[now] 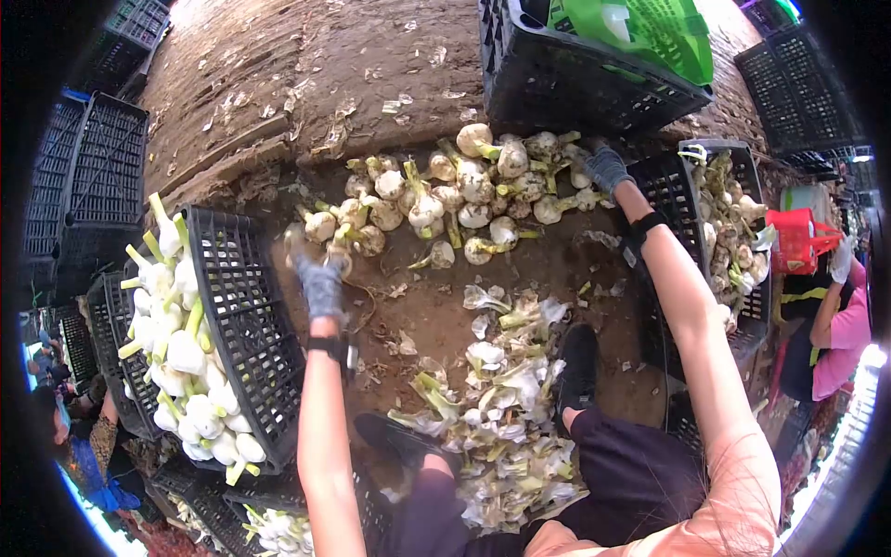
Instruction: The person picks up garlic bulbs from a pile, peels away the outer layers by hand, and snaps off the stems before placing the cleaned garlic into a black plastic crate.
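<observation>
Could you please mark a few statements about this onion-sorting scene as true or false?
1. Both hands wear grey gloves. True: the left hand and right hand are gloved.
2. The crate at the left holds trimmed white bulbs. True.
3. The right hand rests on the person's knee. False: it reaches to the far edge of the onion pile.
4. The peelings lie between the person's feet. True.
5. The green bag lies on the ground beside the pile. False: it sits in a black crate behind the pile.
</observation>
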Demonstrator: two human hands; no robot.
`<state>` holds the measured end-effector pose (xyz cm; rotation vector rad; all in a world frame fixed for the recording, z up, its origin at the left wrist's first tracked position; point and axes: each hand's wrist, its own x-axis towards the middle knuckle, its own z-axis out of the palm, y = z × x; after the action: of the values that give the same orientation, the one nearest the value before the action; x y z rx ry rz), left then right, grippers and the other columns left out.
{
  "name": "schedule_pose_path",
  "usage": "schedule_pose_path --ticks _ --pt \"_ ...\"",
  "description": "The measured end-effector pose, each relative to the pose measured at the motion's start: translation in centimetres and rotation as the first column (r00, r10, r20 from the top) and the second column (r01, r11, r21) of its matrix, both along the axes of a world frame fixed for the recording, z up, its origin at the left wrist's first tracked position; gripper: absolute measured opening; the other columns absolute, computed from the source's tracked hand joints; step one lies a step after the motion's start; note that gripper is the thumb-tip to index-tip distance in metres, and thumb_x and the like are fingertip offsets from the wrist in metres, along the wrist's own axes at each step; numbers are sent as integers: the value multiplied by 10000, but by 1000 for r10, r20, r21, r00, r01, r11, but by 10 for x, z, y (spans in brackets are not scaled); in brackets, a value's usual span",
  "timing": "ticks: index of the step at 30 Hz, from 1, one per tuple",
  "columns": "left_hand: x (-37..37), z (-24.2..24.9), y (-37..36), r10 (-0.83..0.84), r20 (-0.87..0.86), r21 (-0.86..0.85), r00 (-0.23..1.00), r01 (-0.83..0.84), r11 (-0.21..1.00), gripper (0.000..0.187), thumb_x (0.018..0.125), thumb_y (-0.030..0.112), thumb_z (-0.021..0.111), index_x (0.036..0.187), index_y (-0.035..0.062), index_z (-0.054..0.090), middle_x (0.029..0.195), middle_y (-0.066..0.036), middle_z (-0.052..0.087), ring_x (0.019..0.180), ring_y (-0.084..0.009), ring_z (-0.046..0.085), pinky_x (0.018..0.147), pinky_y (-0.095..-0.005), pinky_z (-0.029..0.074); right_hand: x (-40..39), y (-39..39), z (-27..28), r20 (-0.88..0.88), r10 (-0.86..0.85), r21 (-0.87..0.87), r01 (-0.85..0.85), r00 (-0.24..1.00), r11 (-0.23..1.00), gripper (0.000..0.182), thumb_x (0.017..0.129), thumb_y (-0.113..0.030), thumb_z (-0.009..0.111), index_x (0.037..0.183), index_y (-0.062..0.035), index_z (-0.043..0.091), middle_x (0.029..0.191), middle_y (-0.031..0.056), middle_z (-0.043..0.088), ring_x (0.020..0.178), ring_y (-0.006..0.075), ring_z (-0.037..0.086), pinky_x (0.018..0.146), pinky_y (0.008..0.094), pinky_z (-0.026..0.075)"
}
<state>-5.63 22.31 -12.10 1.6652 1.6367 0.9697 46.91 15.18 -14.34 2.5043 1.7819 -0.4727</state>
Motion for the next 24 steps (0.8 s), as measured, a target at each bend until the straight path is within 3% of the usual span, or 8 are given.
schedule_pose_path --ticks 2,3,4,6,9,16,19,24 --pt "5 -10 42 -122 275 -278 954 200 939 729 661 71 674 1329 96 383 1334 -122 394 1134 -234 461 909 -347 445 -36 16 41 -193 -422 -261 368 886 893 714 856 -520 457 1379 -63 291 1421 182 275 1308 307 283 1068 371 256" --pt "22 5 48 -42 546 -394 837 301 868 679 679 156 729 1292 100 442 1306 -121 424 1145 -236 453 930 -340 425 -54 20 58 -194 -426 -266 370 884 890 714 856 -520 457 1379 -63 291 1421 182 275 1308 307 283 1068 371 256" --pt "31 -3 60 -60 472 -399 880 274 875 673 681 256 762 1272 114 473 1274 -125 460 1142 -260 459 940 -340 413 -72 21 75 -123 -393 -290 346 911 893 744 843 -534 469 1379 -52 284 1427 179 263 1314 298 273 1070 374 255" --pt "58 2 59 -350 -385 -133 854 323 937 671 690 339 730 1282 157 471 1306 -206 412 1153 -336 465 992 -401 362 -96 26 76 -53 -360 -319 326 931 890 775 830 -547 482 1378 -40 277 1433 176 250 1320 288 264 1072 376 254" --pt "101 44 34 -402 -526 -349 750 241 906 695 706 514 671 1252 119 503 1274 -227 455 1183 -371 429 998 -403 339 -102 27 50 -33 -334 -316 307 942 898 774 827 -523 500 1377 -31 264 1435 170 246 1323 310 244 1074 398 259" --pt "122 54 -17 -521 -381 -297 764 433 851 413 693 324 720 1040 114 638 1221 -232 491 1080 -385 492 938 -405 395 -134 -20 20 -346 -203 29 227 916 974 620 782 -383 616 1283 -74 421 1327 214 391 1240 364 350 1038 417 301" --pt "122 14 -62 -440 -348 18 828 475 880 381 661 305 738 976 112 645 1150 -214 522 1016 -374 520 897 -389 424 -169 -38 50 -327 -126 58 153 937 987 615 743 -382 648 1247 -87 454 1291 214 407 1212 363 364 1034 423 297" --pt "108 39 -88 -505 -361 -116 784 499 859 327 710 250 702 1002 114 641 1162 -213 517 1019 -360 525 889 -391 431 -196 -71 64 -378 114 212 -34 919 977 612 703 -347 666 1243 -132 476 1266 199 422 1201 357 374 1018 427 308"
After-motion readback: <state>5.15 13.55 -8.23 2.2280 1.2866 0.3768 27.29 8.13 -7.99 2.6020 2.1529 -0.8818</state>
